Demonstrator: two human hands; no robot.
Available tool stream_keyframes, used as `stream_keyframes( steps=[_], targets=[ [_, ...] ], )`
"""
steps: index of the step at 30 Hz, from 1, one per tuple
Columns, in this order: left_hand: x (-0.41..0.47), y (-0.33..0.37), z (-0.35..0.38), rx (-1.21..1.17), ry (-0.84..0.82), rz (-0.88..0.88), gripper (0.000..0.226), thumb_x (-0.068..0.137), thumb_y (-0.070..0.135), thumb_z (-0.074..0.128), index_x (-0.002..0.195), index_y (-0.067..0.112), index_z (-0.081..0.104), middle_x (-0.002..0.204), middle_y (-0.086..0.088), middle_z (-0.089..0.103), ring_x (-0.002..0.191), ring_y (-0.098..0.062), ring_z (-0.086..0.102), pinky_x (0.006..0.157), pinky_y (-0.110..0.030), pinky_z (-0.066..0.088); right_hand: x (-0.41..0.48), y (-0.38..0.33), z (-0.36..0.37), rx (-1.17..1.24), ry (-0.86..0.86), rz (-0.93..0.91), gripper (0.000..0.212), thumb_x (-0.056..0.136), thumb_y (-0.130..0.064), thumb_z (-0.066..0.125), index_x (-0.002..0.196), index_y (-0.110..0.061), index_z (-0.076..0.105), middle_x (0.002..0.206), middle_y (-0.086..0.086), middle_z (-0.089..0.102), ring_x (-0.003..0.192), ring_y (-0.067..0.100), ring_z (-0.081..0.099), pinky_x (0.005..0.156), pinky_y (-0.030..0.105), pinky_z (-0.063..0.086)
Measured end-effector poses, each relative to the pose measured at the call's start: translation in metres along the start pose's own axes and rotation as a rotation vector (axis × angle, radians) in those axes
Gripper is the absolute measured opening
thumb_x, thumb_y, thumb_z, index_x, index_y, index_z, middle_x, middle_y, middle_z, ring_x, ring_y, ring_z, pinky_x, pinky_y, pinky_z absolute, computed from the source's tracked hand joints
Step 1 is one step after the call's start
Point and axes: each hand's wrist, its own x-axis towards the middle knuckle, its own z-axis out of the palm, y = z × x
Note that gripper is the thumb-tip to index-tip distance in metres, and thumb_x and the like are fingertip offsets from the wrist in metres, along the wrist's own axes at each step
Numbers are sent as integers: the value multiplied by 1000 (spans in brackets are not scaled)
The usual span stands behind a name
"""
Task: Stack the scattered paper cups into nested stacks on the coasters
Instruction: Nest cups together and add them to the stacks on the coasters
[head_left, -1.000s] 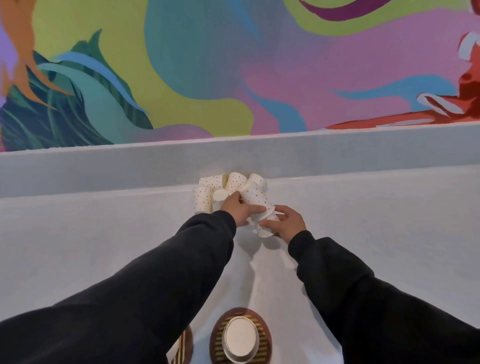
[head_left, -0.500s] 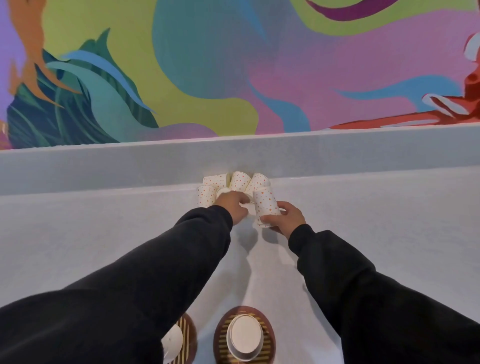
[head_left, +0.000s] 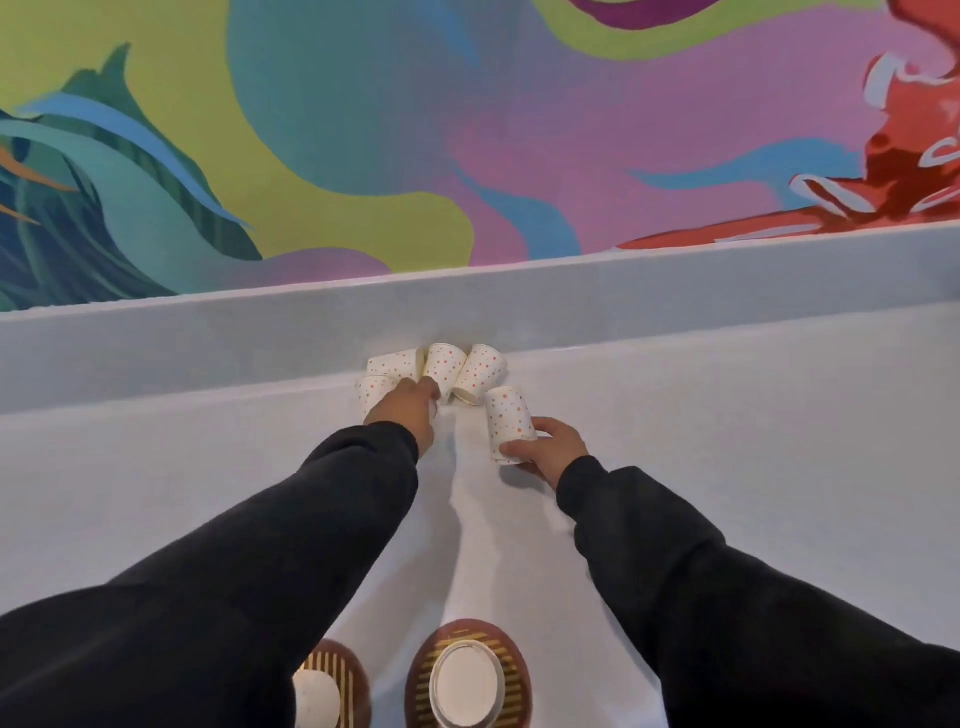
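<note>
We are gripping a dotted cup (head_left: 508, 423) in our right hand (head_left: 550, 447), fingers curling round it; our left hand (head_left: 402, 413) is touching the far cups (head_left: 441, 369), and we cannot tell how its fingers lie.

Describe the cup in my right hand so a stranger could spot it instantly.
At the foot of the counter's raised back ledge, below the colourful mural, lies a cluster of dotted paper cups. The cup meant is at the cluster's right edge, nearest the person. It alone is gripped by the right hand.
</note>
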Motion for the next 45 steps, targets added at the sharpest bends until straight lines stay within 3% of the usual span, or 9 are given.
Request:
stream_keyframes(
  steps=[3, 6, 10, 20, 26, 32, 36, 40, 45],
  targets=[
    [1, 3, -12, -94, 96, -40, 42, 93, 22, 66, 132, 28, 55, 128, -4, 62, 108, -28, 61, 90, -35, 50, 1, -1, 2, -103, 11, -30, 72, 60, -19, 93, 124, -16, 62, 122, 11, 67, 108, 30, 67, 95, 47, 59],
    [1, 6, -35, -450, 322, -120, 39, 91, 42, 71, 127, 27, 63, 122, -2, 66, 107, -27, 64, 92, -35, 51, -1, -6, 2, -221, 9, -75, 62, 69, -14, 90, 123, -19, 60, 123, 8, 65, 111, 27, 63, 101, 44, 55],
    [4, 6, -51, -860, 331, -116, 32, 84, 51, 74, 109, 32, 71, 105, 1, 72, 94, -18, 69, 90, -39, 59, -4, -16, 7, -298, -7, -119, 67, 72, -15, 89, 133, -17, 59, 122, 4, 62, 113, 25, 60, 94, 36, 51],
    [-10, 14, -33, -856, 163, -85, 35, 80, 52, 79, 107, 30, 71, 105, 3, 73, 94, -17, 70, 77, -42, 64, -5, -23, 25, -307, -41, -187, 67, 69, -24, 93, 128, -15, 63, 118, 5, 68, 110, 25, 64, 99, 44, 55],
    [-15, 18, -26, -821, 91, -113, 29, 86, 45, 78, 101, 21, 69, 102, 6, 72, 94, -16, 69, 69, -33, 63, -7, -22, 29, -316, -31, -206, 75, 71, -28, 93, 134, -16, 55, 119, 4, 63, 110, 24, 62, 90, 33, 51],
    [-17, 9, -23, -798, 103, -105, 38, 91, 55, 68, 107, 21, 71, 106, 5, 73, 95, -18, 69, 79, -39, 61, -2, -16, 25, -296, -84, -103, 63, 71, -23, 92, 127, -12, 64, 120, 7, 68, 110, 26, 65, 100, 44, 56],
    [-2, -27, -22, -656, 371, -367, 46, 90, 39, 75, 128, 17, 59, 130, -5, 60, 113, -28, 61, 94, -34, 47, -3, -7, 10, -150, -73, 0, 59, 75, -25, 90, 126, -15, 62, 121, 5, 68, 111, 26, 64, 99, 46, 56],
    [14, -56, -3, -564, 206, -627, 80, 80, 48, 82, 143, 17, 42, 140, -15, 50, 120, -38, 57, 105, -49, 48, -4, 8, -3, -58, -61, 48, 63, 76, -21, 89, 131, -13, 60, 124, 5, 67, 115, 27, 63, 99, 47, 56],
    [32, -68, 17, -617, 27, -717, 101, 78, 59, 78, 150, 10, 28, 145, -18, 48, 129, -39, 51, 110, -50, 42, -6, 24, -11, 66, -56, 110, 65, 72, -19, 92, 130, -10, 62, 124, 8, 70, 113, 30, 66, 97, 49, 57]
  ],
)
